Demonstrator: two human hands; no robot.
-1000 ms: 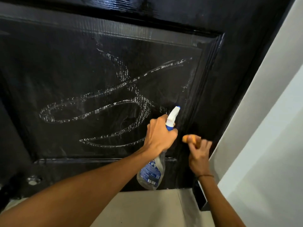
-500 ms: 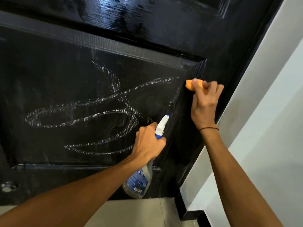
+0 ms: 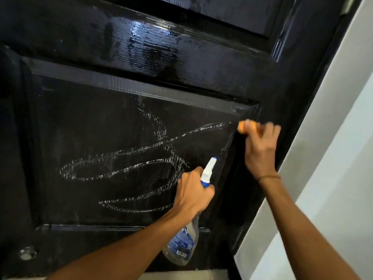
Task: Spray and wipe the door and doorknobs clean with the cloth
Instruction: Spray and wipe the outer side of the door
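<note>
Left arm: bare forearm reaches up from the lower left toward the door (image 3: pixel 181 57).
Left hand (image 3: pixel 191 196): fingers curled round the neck of the spray bottle (image 3: pixel 180 245), back of hand to the camera, low on the door's panel.
Right arm: bare forearm rises from the lower right, a thin band at the wrist.
Right hand (image 3: pixel 260 146): blurred, gripping the orange cloth (image 3: pixel 242 127) against the door, above the left hand.

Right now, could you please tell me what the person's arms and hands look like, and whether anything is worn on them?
Both forearms are bare, with no sleeves in view. The left hand wears nothing visible: no glove, ring or watch. The right hand is also ungloved, and a thin dark band circles its wrist like a bracelet or cord. The right hand's fingers are motion-blurred, so any rings there cannot be told.
</note>
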